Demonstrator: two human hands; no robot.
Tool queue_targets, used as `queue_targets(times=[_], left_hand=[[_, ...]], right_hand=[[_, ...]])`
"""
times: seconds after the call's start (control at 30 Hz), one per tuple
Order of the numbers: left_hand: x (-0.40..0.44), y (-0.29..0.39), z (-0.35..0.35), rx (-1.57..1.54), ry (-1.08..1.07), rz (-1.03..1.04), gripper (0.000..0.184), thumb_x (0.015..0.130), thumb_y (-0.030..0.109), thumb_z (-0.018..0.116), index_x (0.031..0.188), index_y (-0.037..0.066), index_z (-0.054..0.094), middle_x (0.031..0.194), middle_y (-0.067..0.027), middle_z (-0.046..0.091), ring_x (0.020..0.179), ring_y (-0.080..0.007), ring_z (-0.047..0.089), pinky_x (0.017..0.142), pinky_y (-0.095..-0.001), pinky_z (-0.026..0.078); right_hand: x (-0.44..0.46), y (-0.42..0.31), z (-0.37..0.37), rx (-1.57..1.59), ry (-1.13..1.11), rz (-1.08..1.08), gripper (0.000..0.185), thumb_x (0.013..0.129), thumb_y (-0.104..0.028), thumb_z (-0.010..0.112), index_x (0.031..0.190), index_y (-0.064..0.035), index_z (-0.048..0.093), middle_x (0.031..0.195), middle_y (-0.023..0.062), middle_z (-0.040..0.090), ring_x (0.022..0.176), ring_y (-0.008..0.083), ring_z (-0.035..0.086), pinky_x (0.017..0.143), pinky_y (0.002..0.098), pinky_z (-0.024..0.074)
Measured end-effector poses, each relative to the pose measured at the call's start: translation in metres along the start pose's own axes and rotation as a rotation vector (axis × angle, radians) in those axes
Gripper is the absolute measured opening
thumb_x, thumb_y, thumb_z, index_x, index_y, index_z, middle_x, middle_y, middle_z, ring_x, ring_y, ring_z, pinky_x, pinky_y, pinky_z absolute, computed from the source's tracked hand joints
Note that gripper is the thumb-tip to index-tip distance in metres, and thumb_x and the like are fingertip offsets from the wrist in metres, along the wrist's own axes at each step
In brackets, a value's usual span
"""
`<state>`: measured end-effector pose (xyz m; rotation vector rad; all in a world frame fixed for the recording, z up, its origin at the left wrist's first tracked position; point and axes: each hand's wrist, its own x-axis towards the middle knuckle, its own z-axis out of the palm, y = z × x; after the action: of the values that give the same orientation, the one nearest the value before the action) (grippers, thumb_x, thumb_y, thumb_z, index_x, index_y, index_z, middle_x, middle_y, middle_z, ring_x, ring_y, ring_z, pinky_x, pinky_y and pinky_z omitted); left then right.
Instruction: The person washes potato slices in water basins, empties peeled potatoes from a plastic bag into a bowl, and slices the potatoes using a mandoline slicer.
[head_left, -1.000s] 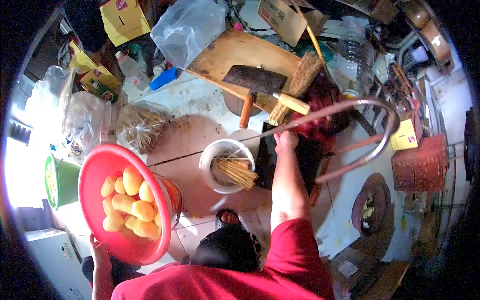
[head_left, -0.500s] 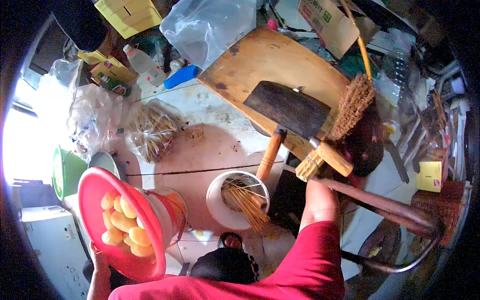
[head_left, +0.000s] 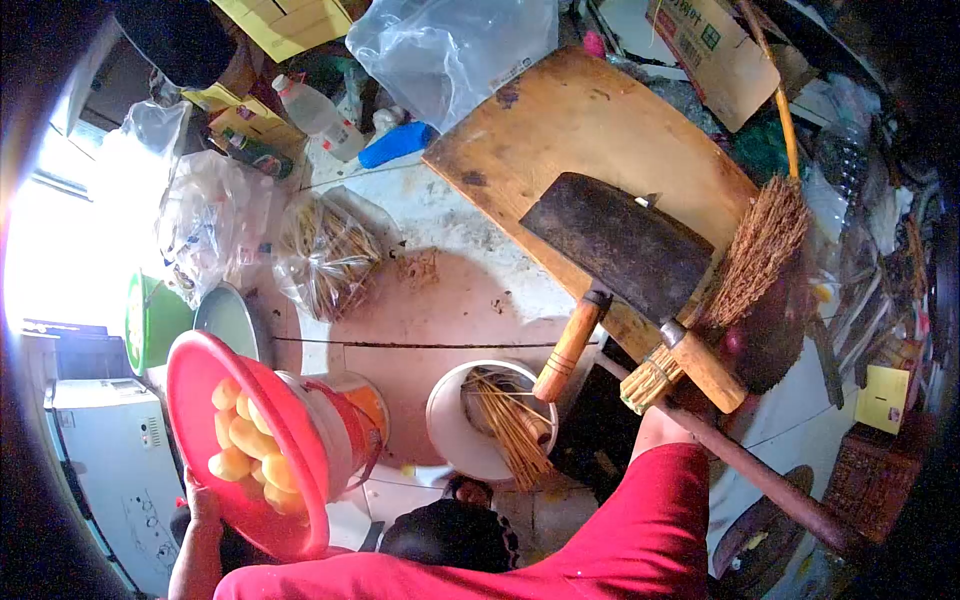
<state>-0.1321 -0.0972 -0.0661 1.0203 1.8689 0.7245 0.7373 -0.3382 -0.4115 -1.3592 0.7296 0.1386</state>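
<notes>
In the head view, a red plastic basin point(head_left: 190, 400) at the lower left is tipped on its side, its opening facing left. Inside it lie several peeled, yellow potatoes point(head_left: 250, 437). My left hand point(head_left: 203, 497) is closed on the lower rim of this basin; some fingers are hidden behind it. Against the basin's right side is a red and white bucket point(head_left: 345, 425). My right hand is outside the view.
A white bucket point(head_left: 440, 425) holds thin sticks point(head_left: 508, 425). On a wooden board point(head_left: 620, 110) rests a wide dark blade point(head_left: 620, 235), with two wooden handles beside its lower edge. A broom point(head_left: 760, 240), bagged sticks point(head_left: 325, 255) and a white appliance point(head_left: 110, 460) stand around.
The view has shifted, so most things appear farther right. The curved metal bar at lower right no longer shows. My left hand keeps its hold on the tilted basin.
</notes>
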Motion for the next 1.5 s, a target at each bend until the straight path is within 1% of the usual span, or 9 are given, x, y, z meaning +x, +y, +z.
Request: queue_targets(times=[0.63,1.13,1.2,1.23,1.27,1.33,1.37,1.43,1.5], left_hand=[[0.002,0.007,0.016,0.036,-0.015,0.03,0.075,0.068,-0.015,0.045,0.137,0.01,0.032,0.119,-0.013,0.053,0.098,-0.0253,0.058,0.08,-0.0339,0.053],[0.017,0.003,0.019,0.077,-0.215,0.197,0.07,0.068,-0.011,0.049,0.134,0.007,0.035,0.114,-0.0116,0.054,0.093,-0.0219,0.057,0.074,-0.0312,0.052],[0.058,-0.025,-0.002,-0.029,-0.27,0.121,0.074,0.068,-0.012,0.048,0.137,0.008,0.03,0.119,-0.0122,0.052,0.091,-0.0213,0.057,0.069,-0.029,0.052],[0.066,-0.036,-0.007,-0.14,-0.287,0.151,0.075,0.07,-0.012,0.048,0.138,0.009,0.027,0.122,-0.0123,0.05,0.091,-0.0205,0.057,0.068,-0.0282,0.052],[0.075,-0.046,-0.009,-0.251,-0.303,0.179,0.076,0.071,-0.013,0.048,0.14,0.009,0.024,0.124,-0.0124,0.048,0.091,-0.0198,0.057,0.066,-0.0275,0.051],[0.101,-0.069,-0.005,-0.47,-0.261,0.16,0.063,0.085,-0.007,0.046,0.14,0.015,0.028,0.116,-0.0097,0.053,0.064,-0.0157,0.056,0.051,-0.0264,0.049],[0.063,-0.038,0.008,-0.503,-0.257,0.104,0.063,0.087,-0.005,0.047,0.142,0.016,0.025,0.128,-0.0111,0.048,0.068,-0.0155,0.056,0.051,-0.025,0.048],[0.102,-0.06,-0.013,-0.324,-0.476,0.155,0.082,0.079,-0.01,0.051,0.147,0.016,0.014,0.14,-0.0102,0.035,0.103,-0.0186,0.053,0.075,-0.0294,0.051],[0.049,-0.028,0.003,-0.101,-0.262,0.317,0.086,0.078,-0.004,0.054,0.15,0.015,0.011,0.146,-0.0171,0.025,0.126,-0.0269,0.04,0.092,-0.0362,0.047]], right_hand=[[0.003,0.005,-0.003,0.127,-0.008,-0.02,0.033,0.093,-0.029,0.055,0.117,-0.0064,0.052,0.111,0.0084,0.06,0.088,0.024,0.063,0.068,0.0396,0.0538],[-0.119,0.017,-0.06,0.477,-0.136,-0.18,0.037,0.094,-0.031,0.053,0.121,-0.0061,0.051,0.116,0.0092,0.059,0.09,0.0254,0.063,0.068,0.0412,0.0539],[-0.149,0.012,-0.074,-0.008,-0.081,-0.358,0.029,0.083,-0.013,0.066,0.109,-0.0065,0.058,0.101,0.0064,0.062,0.082,0.0204,0.061,0.061,0.0348,0.0496],[-0.18,-0.004,-0.082,0.145,-0.05,-0.146,0.028,0.081,-0.009,0.067,0.107,-0.0057,0.058,0.098,0.0061,0.062,0.078,0.0189,0.06,0.059,0.0336,0.0485],[-0.196,-0.006,-0.09,0.112,-0.061,-0.246,0.024,0.079,-0.007,0.066,0.103,-0.005,0.059,0.093,0.0051,0.062,0.072,0.0173,0.058,0.056,0.0316,0.0467],[-0.225,-0.011,-0.114,-0.212,-0.12,-0.429,0.014,0.078,-0.004,0.066,0.091,-0.0047,0.062,0.08,0.0021,0.061,0.062,0.0145,0.055,0.052,0.0279,0.043],[-0.23,-0.002,-0.123,-0.152,-0.101,-0.421,0.011,0.079,-0.005,0.064,0.09,-0.0043,0.062,0.077,0.0013,0.06,0.06,0.0143,0.054,0.051,0.0274,0.042],[-0.255,0.001,-0.139,-0.097,-0.089,-0.428,0.008,0.08,-0.006,0.063,0.088,-0.004,0.063,0.074,0.0005,0.06,0.057,0.0142,0.053,0.05,0.027,0.041],[-0.31,-0.008,-0.16,0.02,-0.202,-0.332,0.013,0.082,-0.008,0.061,0.094,-0.0029,0.063,0.082,0.0038,0.062,0.065,0.0156,0.058,0.056,0.0288,0.0476]])
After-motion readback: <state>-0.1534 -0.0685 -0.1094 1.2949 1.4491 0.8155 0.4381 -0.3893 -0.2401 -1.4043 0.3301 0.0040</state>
